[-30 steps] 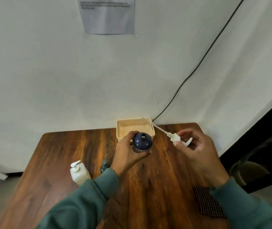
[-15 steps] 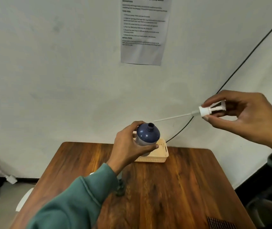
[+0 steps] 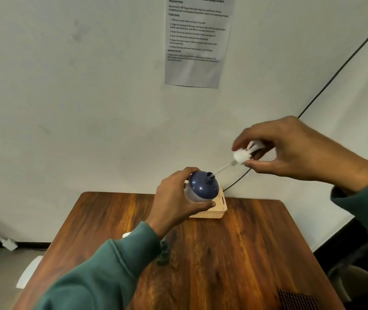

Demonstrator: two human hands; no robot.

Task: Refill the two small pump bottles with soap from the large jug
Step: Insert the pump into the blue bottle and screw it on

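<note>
My left hand (image 3: 174, 202) grips a small pump bottle with a dark blue top (image 3: 203, 186), held up above the far part of the wooden table (image 3: 234, 253). My right hand (image 3: 290, 148) pinches the white pump head (image 3: 242, 155). Its thin dip tube (image 3: 222, 168) slants down and its tip sits in the bottle's open neck. A second white bottle shows only as a sliver (image 3: 128, 234) behind my left sleeve. No large jug is visible.
A beige perforated basket (image 3: 217, 209) stands at the table's far edge against the wall. A small dark object (image 3: 163, 253) stands under my left forearm. A dark patterned cloth (image 3: 297, 298) lies at the near right. A black cable (image 3: 335, 72) runs down the wall.
My right hand came down and left with the pump head, and the tube's tip now enters the bottle's neck. The bottle stayed in my left hand.
</note>
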